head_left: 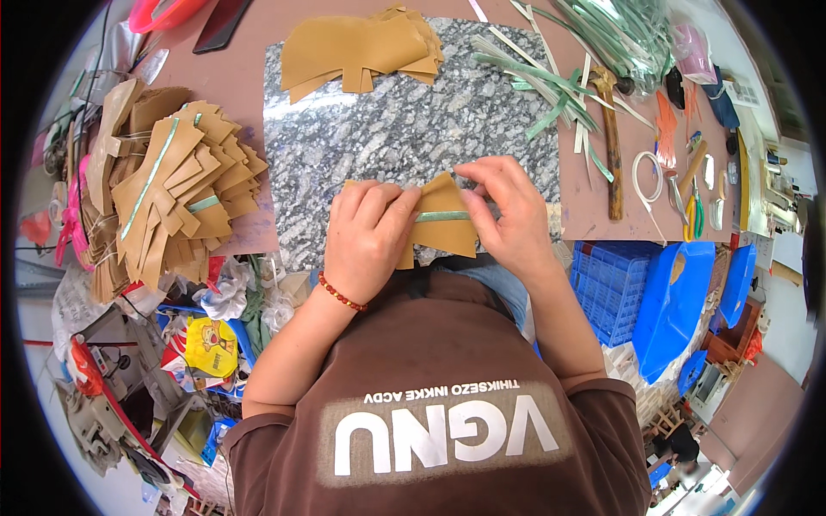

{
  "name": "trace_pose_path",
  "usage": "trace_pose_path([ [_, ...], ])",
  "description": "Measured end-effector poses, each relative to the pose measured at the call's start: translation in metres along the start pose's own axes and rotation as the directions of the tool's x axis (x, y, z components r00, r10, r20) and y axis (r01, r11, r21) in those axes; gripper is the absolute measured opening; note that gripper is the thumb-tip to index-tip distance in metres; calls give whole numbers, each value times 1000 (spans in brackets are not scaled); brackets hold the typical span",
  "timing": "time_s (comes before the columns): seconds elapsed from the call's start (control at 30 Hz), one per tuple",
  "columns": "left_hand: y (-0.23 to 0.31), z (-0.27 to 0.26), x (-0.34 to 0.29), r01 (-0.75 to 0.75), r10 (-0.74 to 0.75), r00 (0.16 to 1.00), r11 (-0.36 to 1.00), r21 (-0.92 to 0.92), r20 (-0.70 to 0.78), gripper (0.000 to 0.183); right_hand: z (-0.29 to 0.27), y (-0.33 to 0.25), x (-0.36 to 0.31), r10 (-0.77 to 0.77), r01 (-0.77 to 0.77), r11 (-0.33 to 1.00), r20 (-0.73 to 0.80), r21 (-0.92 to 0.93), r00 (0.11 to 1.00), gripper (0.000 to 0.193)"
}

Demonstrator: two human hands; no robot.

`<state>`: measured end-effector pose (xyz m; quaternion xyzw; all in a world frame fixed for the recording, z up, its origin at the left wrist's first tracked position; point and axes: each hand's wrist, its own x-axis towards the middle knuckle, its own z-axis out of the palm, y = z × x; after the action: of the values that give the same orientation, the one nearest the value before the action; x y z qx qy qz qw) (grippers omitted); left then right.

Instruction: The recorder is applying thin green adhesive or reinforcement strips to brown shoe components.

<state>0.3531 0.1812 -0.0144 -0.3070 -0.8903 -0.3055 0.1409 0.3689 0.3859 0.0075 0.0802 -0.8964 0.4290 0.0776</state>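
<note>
Bending over a speckled grey stone slab (pixel 387 129), a person in a dark brown T-shirt (pixel 439 370) works with both bare hands on a flat tan piece (pixel 447 237). The piece lies at the slab's near edge, close to the person's body, with a shiny green strip (pixel 443 217) running across it from side to side.

The left hand (pixel 370 219) rests over the left part of the piece, fingers together and gently curled, tips pointing down onto it. Its thumb is hidden, so whether it pinches or only presses, I cannot tell. The right hand (pixel 508 211) is partly open, with a gap between thumb and forefinger; the thumb is at the strip's right end, and no firm grip shows.

The piece looks thin and light, like card or leather, probably stiff enough to lie flat yet easy to bend. Its smooth face may slide on the polished slab. The narrow strip seems softer and likelier to shift or crease. The best hold is probably flat fingertips near the middle, beside the strip, with a light pinch at the edge; the pointed corners could fold.

Similar tan pieces (pixel 353 47) lie stacked at the slab's far edge, and a larger pile (pixel 189 172) sits left of it. Loose green and white strips (pixel 551 95) cross its far right corner, and a hammer (pixel 612 146) lies just beyond its right side.
</note>
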Motion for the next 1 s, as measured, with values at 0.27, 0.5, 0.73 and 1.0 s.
trace_pose_path([
  [0.27,-1,-2,5,42,-38,998,995,-90,45,22,-4,16,6,-205,228,964,165,-136,965,29],
  [0.5,-12,-87,2,175,-341,830,911,-373,-442,13,-11,19,0,-245,318,899,255,-301,935,31],
  [0.73,-136,-216,10,472,-372,877,784,404,-303,35,-34,22,30,-161,175,974,102,-144,982,29],
  [1.0,-11,-7,96,-223,242,968,948,-227,61,41,-89,71,115,-115,79,771,-16,-632,993,22],
])
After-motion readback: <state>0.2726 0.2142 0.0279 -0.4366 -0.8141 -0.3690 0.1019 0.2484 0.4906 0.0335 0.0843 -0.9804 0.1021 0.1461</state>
